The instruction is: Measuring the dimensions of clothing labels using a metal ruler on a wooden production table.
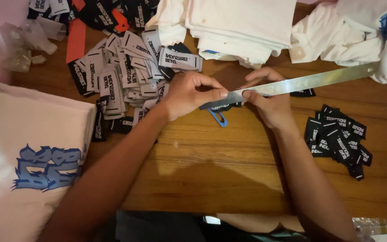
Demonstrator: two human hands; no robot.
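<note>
Wooden tabletop (pixel 229 179) fills the middle of the view, crowded at its edges with cloth and woven labels. At its centre the left hand (pixel 189 93) closes its fingers (pixel 213 94) together, pinching a black woven label (pixel 220 105) against the near end of a long steel ruler (pixel 305 82). The right hand (pixel 267 96) meets it from the other side, its fingertips pressed onto the same end of the ruler, thumb tip touching the metal. The ruler runs from the hands up and to the right, its far end resting on a heap of white garments (pixel 363 31). Just below the pinched label a small blue tool (pixel 219 118) lies on the wood, probably a thread snip, though it is mostly hidden. A large pile of white and black labels (pixel 122 76) spreads out beyond the left forearm. A smaller pile of black labels (pixel 337 140) sits to the right of the right forearm. Folded white shirts (pixel 242 22) are stacked at the far edge, and a white shirt with a blue graphic print (pixel 36 170) lies at the near left.
</note>
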